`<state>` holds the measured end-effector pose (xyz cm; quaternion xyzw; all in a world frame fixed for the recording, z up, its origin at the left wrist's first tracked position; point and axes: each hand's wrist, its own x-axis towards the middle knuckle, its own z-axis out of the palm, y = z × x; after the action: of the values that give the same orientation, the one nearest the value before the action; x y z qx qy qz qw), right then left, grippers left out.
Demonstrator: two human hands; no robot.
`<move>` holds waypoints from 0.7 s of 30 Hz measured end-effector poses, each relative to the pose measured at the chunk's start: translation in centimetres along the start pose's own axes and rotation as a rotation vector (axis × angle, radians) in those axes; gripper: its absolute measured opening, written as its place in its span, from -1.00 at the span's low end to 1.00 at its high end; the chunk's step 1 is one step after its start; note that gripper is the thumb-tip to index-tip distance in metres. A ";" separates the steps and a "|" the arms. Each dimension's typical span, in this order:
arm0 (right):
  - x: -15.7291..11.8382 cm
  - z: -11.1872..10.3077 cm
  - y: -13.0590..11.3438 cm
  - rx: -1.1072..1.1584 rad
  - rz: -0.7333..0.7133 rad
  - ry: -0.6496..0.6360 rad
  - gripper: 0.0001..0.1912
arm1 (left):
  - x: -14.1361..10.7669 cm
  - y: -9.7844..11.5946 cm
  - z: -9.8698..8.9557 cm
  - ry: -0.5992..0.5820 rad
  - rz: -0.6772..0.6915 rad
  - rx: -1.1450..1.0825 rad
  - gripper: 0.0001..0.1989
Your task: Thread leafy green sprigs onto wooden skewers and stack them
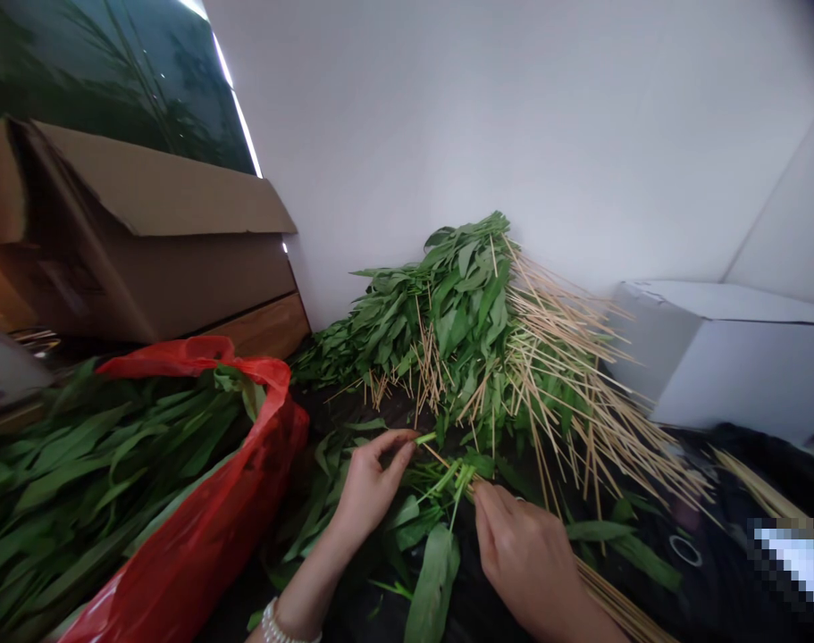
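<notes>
My left hand (378,478) pinches a short green stem (425,438) between thumb and fingertips. My right hand (524,545) is closed round a thin bamboo skewer (437,455), whose bare end points toward the left fingertips. Several leafy green stems (457,478) are bunched on the skewer right by the right fingers, with a long leaf (433,585) hanging below. Behind both hands rises a large heap of leafy greens on skewers (470,295), its bare stick ends (567,357) fanning out to the right.
On the left stands a red plastic bag (246,500) full of long green leaves (78,482). An open cardboard box (172,277) is behind it. At the right sits a white box (734,357). Loose skewers (625,607) lie under my right forearm, on the dark surface.
</notes>
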<state>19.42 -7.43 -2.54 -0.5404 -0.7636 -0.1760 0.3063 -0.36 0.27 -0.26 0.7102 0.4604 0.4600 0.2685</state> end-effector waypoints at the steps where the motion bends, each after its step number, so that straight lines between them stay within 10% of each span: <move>1: 0.0 0.1 0.0 -0.003 0.002 0.002 -0.75 | 0.0 0.1 0.0 -0.011 0.003 0.006 -0.77; 21: -0.1 0.2 0.2 0.008 -0.018 0.046 -0.71 | 0.1 -0.5 0.1 0.051 0.249 0.265 -0.81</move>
<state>19.53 -7.30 -2.73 -0.5280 -0.7619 -0.1881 0.3246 -0.51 0.56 -0.67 0.7789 0.4320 0.4431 0.1018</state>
